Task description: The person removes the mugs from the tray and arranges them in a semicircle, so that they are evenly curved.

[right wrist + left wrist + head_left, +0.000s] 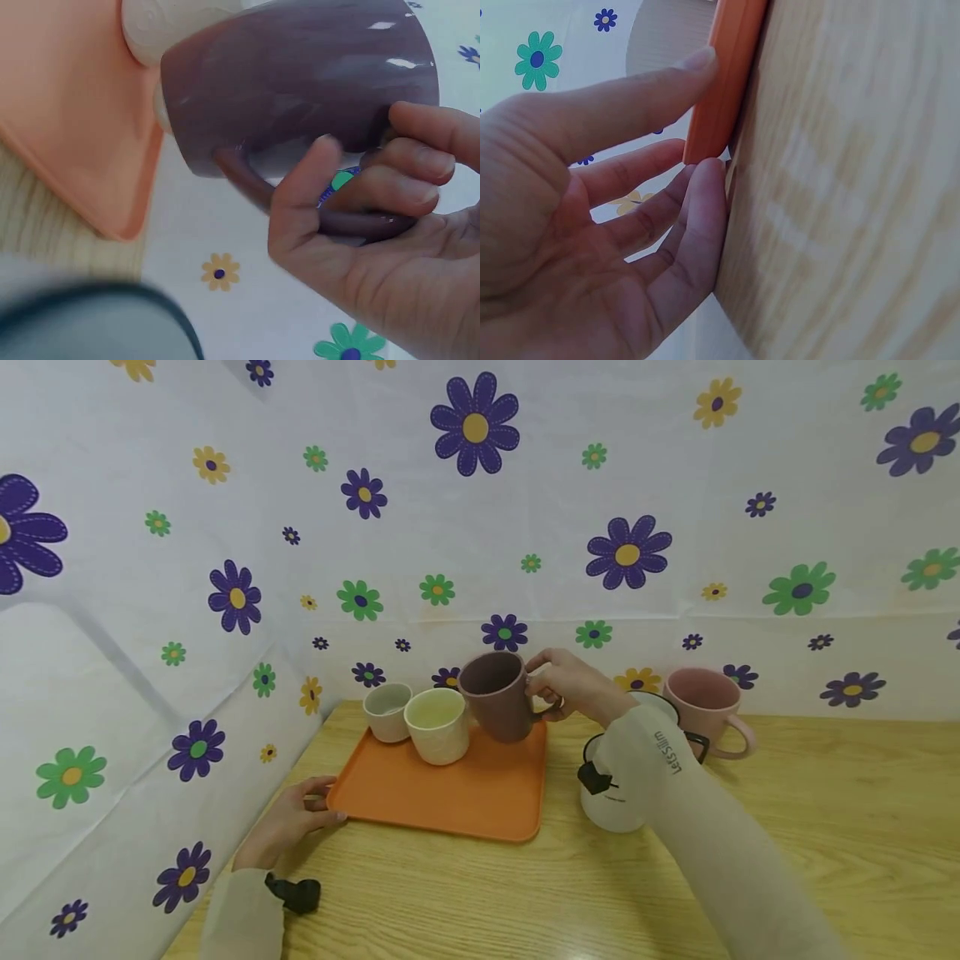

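Right hand (577,687): fingers hooked through the handle of the plum mug (498,706), gripping it. Mug tilted, at the back right of the orange tray (442,800); base contact cannot be told. Left hand (288,822): thumb and fingers hold the tray's near left corner. Cream cup (438,737) just left of mug, on tray; small pale cup (387,720) beyond. Pink mug (701,714) stands right, on table (420,893).

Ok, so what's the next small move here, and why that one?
I'd probably lower the purple-brown mug onto the orange tray, beside the pale yellow cup: your right hand holds it tilted at the tray's back right, bare tray shows in front of it, and your left hand grips the near left corner.
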Demonstrator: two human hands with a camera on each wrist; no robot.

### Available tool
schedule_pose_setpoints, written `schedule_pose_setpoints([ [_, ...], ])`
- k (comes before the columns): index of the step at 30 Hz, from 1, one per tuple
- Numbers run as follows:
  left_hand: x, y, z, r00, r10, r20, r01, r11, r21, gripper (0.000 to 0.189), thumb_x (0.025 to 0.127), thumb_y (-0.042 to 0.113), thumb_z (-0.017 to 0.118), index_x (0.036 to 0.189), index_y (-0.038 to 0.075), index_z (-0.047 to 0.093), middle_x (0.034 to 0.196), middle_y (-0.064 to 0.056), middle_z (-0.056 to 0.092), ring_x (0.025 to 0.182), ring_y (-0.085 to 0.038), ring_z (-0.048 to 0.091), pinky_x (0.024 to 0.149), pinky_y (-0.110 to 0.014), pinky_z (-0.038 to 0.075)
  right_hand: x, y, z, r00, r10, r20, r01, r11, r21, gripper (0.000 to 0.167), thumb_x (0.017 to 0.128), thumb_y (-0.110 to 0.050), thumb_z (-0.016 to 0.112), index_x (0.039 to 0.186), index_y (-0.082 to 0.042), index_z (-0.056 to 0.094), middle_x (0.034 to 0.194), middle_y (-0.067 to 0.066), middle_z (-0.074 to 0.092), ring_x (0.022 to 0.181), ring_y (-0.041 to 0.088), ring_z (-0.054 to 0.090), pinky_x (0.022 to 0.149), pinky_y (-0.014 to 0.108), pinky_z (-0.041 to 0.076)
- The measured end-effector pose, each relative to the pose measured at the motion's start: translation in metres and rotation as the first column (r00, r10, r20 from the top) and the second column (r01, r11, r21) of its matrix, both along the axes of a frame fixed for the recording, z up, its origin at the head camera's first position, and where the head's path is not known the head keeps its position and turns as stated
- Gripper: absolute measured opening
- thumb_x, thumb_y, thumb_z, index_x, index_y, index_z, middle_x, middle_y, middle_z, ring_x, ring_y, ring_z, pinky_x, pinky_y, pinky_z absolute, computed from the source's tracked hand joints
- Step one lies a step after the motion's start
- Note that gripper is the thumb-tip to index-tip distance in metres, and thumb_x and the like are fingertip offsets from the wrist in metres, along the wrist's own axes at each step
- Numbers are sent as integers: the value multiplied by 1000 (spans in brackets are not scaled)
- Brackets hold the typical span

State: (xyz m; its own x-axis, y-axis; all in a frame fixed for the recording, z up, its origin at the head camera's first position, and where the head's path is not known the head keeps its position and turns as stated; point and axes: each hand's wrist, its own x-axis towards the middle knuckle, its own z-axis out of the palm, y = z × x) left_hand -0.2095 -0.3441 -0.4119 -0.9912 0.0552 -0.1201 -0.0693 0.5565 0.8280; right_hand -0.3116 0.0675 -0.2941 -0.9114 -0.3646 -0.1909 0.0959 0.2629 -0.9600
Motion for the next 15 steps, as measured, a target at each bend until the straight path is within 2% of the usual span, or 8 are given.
schedule_pose_setpoints([
  [7,0,-3,-1,1000,-11,-5,11,1000,12,70,90,5,77,145,-15,39,129,-31,53,109,-35,63,79,-30,55,6,13,11,999,9,-33,-9,1000,3,46,96,-2,56,137,1,35,71,2,30,64,17,29,61,33,38],
  [15,0,-2,0,1000,-9,1,9,1000,0,70,90,6,77,145,-14,39,130,-31,53,111,-37,63,82,-31,55,14,24,17,992,-32,-122,28,999,-32,40,100,-6,57,133,2,37,82,8,37,70,18,36,61,31,43],
])
